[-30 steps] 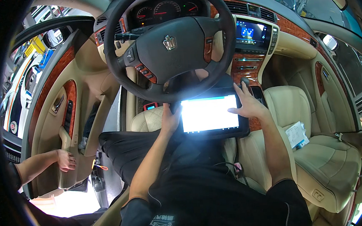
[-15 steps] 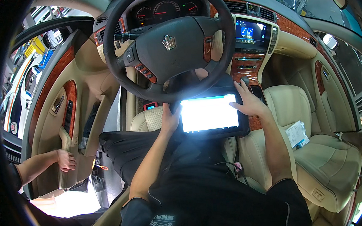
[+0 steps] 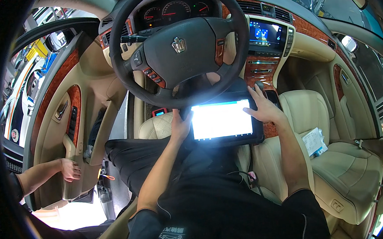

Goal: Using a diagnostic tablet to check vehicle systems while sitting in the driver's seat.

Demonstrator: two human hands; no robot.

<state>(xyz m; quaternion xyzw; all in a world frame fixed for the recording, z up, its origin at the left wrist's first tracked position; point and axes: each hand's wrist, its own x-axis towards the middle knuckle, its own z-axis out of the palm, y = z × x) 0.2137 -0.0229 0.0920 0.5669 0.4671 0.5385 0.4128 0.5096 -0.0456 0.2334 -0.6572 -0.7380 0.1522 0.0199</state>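
Observation:
A black tablet (image 3: 228, 140) with a bright white screen lies over my lap, just below the steering wheel (image 3: 178, 50). My left hand (image 3: 181, 125) grips its left edge, the thumb at the side of the screen and the other fingers mostly hidden. Around the right edge is my right hand (image 3: 265, 108), its thumb reaching onto the screen's upper right corner and its fingers along the frame. The screen is too washed out by glare to make out.
At the left, another person's hand (image 3: 70, 170) rests on the open car door (image 3: 48, 141). Papers (image 3: 314, 141) lie on the beige passenger seat (image 3: 345, 167). A lit display (image 3: 266, 34) sits in the centre console. A small red device (image 3: 159, 112) is left of the tablet.

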